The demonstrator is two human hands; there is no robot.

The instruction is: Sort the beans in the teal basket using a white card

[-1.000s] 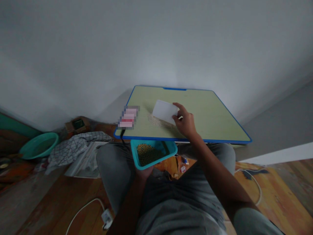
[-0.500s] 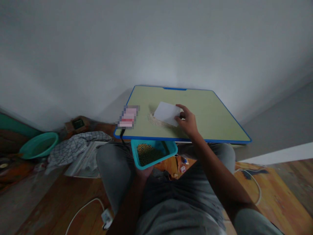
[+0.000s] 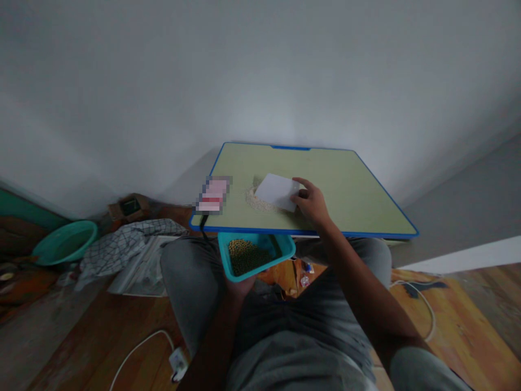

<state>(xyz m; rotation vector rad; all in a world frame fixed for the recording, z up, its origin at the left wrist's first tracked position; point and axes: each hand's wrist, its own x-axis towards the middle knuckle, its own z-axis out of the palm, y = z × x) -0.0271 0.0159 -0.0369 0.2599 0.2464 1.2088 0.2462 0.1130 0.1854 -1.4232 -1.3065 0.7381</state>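
Observation:
My right hand (image 3: 312, 203) grips a flat white card (image 3: 277, 191) by its right edge and lays it low over a small pale heap of grains (image 3: 255, 200) on the green table (image 3: 350, 184). Below the table's front edge, my left hand (image 3: 240, 284) holds a teal tray (image 3: 285, 247) from underneath; only its fingertips show. The tray carries a layer of yellowish beans (image 3: 246, 257) and sits just under the blue rim of the table.
A blurred pink-and-white object (image 3: 214, 194) lies at the table's left edge with a dark cable hanging down. On the floor at left are a teal basin (image 3: 65, 241), a checked cloth (image 3: 122, 247) and a white power plug (image 3: 178, 363). My knees flank the tray.
The white card has tipped down from a raised slant to nearly flat over the grain heap, and my right hand has dropped slightly with it. The tray has stayed still.

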